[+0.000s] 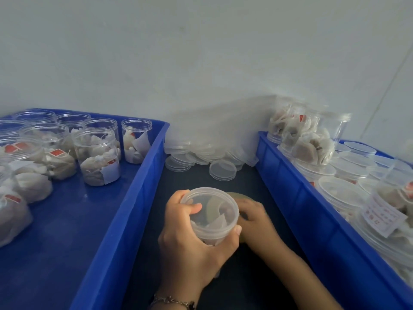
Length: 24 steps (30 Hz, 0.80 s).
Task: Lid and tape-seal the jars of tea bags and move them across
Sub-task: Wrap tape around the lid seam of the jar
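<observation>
My left hand point(192, 247) grips a clear plastic jar point(212, 214) of tea bags with a lid on it, held over the dark table between two blue crates. Behind the jar my right hand point(257, 220) rests on a yellowish roll of tape point(239, 195), mostly hidden by the jar and the fingers. Whether the right fingers hold the tape cannot be made out.
The left blue crate point(125, 198) holds several open jars of tea bags point(98, 157). The right blue crate point(297, 189) holds lidded jars point(310, 139), some on their sides. Loose clear lids point(222, 170) lie piled against the wall between the crates.
</observation>
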Each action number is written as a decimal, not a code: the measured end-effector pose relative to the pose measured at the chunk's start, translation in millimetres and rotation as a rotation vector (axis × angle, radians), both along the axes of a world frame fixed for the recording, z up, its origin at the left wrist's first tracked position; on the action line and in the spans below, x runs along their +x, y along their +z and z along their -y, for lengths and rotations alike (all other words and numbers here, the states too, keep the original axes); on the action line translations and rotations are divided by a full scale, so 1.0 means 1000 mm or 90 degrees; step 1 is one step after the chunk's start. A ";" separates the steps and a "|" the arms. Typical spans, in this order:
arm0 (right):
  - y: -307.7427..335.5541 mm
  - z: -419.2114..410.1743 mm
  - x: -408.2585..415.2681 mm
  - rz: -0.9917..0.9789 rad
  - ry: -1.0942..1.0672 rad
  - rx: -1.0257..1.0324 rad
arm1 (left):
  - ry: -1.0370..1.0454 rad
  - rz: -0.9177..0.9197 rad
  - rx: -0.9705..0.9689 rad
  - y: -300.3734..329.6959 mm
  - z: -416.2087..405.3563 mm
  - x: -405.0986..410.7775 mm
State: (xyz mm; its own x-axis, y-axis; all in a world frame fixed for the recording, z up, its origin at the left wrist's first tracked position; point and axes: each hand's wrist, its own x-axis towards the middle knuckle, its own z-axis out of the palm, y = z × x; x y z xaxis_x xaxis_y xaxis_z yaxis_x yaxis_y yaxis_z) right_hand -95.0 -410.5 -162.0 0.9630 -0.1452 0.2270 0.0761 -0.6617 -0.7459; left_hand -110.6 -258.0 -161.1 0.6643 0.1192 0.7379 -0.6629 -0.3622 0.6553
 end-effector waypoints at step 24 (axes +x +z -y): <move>0.028 -0.038 -0.061 0.137 -0.136 0.428 | 0.001 0.008 -0.008 -0.009 0.001 0.001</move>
State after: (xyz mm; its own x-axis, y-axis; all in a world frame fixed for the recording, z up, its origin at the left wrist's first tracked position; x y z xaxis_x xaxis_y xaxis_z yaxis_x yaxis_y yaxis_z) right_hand -156.1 -372.3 -134.1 0.8425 -0.4987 0.2038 0.1876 -0.0832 -0.9787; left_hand -109.9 -259.2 -169.7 0.6546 0.1294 0.7448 -0.6709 -0.3546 0.6513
